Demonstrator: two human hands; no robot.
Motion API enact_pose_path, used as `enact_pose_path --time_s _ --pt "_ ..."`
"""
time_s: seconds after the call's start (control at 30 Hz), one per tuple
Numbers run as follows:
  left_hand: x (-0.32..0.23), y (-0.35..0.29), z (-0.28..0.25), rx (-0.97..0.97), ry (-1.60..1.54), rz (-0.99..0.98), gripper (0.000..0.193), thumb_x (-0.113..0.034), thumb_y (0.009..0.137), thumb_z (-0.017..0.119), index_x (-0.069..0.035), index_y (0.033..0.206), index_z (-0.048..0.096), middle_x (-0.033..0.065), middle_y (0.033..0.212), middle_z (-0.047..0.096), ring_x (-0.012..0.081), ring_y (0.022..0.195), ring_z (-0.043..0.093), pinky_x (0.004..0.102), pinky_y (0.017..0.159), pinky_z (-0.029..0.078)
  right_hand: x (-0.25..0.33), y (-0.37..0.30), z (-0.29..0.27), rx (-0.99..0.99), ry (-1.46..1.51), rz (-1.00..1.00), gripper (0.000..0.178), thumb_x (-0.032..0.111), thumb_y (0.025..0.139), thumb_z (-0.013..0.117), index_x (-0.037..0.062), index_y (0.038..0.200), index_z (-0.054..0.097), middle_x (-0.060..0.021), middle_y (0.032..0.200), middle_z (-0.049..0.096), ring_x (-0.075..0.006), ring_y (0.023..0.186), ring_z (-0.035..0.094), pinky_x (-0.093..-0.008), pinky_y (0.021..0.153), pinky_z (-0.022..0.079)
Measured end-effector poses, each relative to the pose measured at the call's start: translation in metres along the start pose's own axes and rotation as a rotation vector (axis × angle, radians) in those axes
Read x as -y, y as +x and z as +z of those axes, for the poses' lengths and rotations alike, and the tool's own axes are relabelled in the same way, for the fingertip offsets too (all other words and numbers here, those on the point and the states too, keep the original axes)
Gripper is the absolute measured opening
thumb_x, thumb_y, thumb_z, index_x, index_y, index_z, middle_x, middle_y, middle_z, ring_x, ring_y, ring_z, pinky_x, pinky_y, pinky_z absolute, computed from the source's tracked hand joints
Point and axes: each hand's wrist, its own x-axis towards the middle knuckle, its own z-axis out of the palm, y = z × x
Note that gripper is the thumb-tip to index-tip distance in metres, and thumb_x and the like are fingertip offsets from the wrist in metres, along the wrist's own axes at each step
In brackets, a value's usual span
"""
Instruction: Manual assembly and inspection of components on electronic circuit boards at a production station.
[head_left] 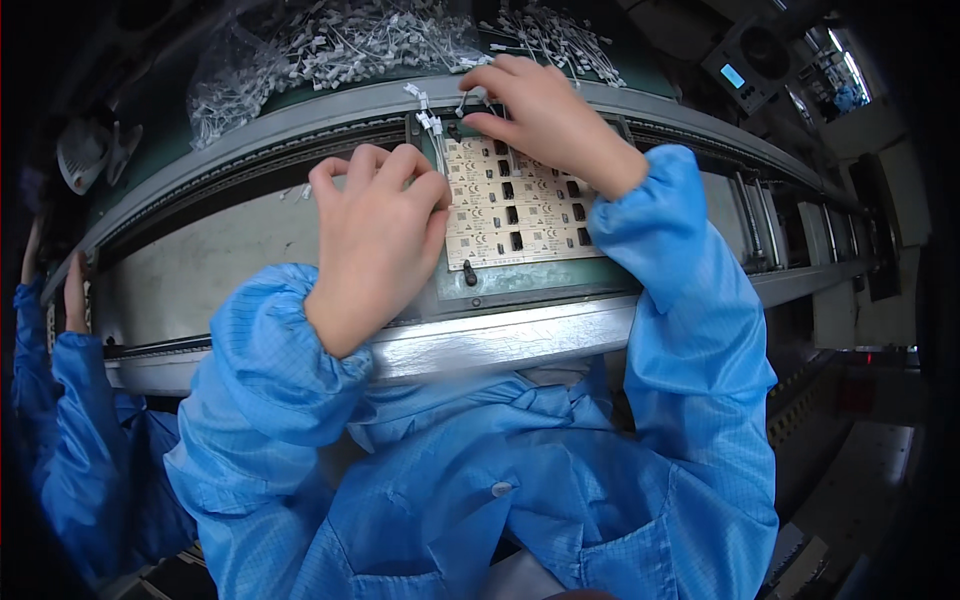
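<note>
A cream circuit board panel [484, 222] with black parts lies in a green fixture [540, 280] on the conveyor. My right hand [555, 115] is over the panel's far edge. Its thumb and forefinger curl around a short white connector cable [461, 106], whose far part is hidden. Just left of that, several white connector cables [427, 120] lie across the fixture's far left corner. My left hand [375, 225] hovers by the panel's left edge, knuckles up and fingers curled downward. The fingertips are largely hidden, so whatever they hold does not show.
Beyond the far rail [300, 112], a heap of white connector cables [360, 50] partly fills a clear plastic bag. The metal near rail [500, 340] runs before me. Another person's hand [75, 290] rests at the conveyor's left. A device with a lit screen [733, 76] stands far right.
</note>
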Motion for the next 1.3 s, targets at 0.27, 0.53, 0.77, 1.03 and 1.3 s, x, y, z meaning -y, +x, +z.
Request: enact_pose_path --time_s 0.27,0.53,0.77,1.03,1.3 --pt "0.002 -0.002 0.002 0.068 -0.049 -0.006 0.006 -0.011 0.078 0.072 -0.01 0.083 0.069 -0.0008 0.093 0.059 0.0246 0.102 0.053 0.0474 0.092 0.033 -0.014 0.013 0.005 -0.134 0.034 -0.066 0.017 0.02 0.09 0.069 0.0075 0.101 0.068 -0.0091 0.086 0.064 -0.0261 0.082 0.065 -0.0375 0.075 0.05" --pt "0.003 0.0 0.006 0.121 -0.129 -0.088 0.006 -0.011 0.078 0.073 -0.011 0.084 0.071 -0.0003 0.092 0.061 0.0258 0.102 0.053 0.0439 0.092 0.033 -0.021 0.0 -0.053 -0.331 1.371 -0.118 0.015 0.005 0.096 0.062 -0.0054 0.106 0.063 -0.0083 0.092 0.068 -0.0137 0.086 0.067 -0.0258 0.078 0.054" --pt "0.0 0.0 0.001 0.159 -0.144 -0.122 0.006 -0.011 0.077 0.074 -0.011 0.082 0.071 -0.0001 0.09 0.061 0.0257 0.101 0.053 0.0407 0.09 0.033 -0.033 -0.04 -0.083 -0.38 0.878 0.244 0.015 0.005 0.097 0.06 -0.0052 0.108 0.062 -0.0102 0.094 0.07 -0.0149 0.088 0.068 -0.0265 0.081 0.055" --pt "-0.007 0.005 0.0 0.195 -0.116 -0.108 0.006 -0.011 0.078 0.074 -0.011 0.083 0.071 -0.0001 0.092 0.061 0.0263 0.102 0.052 0.0406 0.09 0.033 -0.032 -0.046 -0.102 -0.41 0.751 0.235 0.018 0.005 0.097 0.06 -0.0056 0.111 0.062 -0.0111 0.096 0.07 -0.0155 0.089 0.068 -0.0263 0.082 0.055" --pt "-0.018 -0.007 -0.014 0.181 0.097 0.077 0.008 -0.016 0.08 0.073 -0.011 0.087 0.072 0.0003 0.103 0.063 0.0282 0.109 0.053 0.047 0.095 0.035 -0.028 -0.068 -0.097 -0.4 0.776 0.388 0.015 0.006 0.092 0.064 -0.0048 0.103 0.068 -0.012 0.095 0.072 -0.0194 0.088 0.07 -0.0303 0.08 0.055"
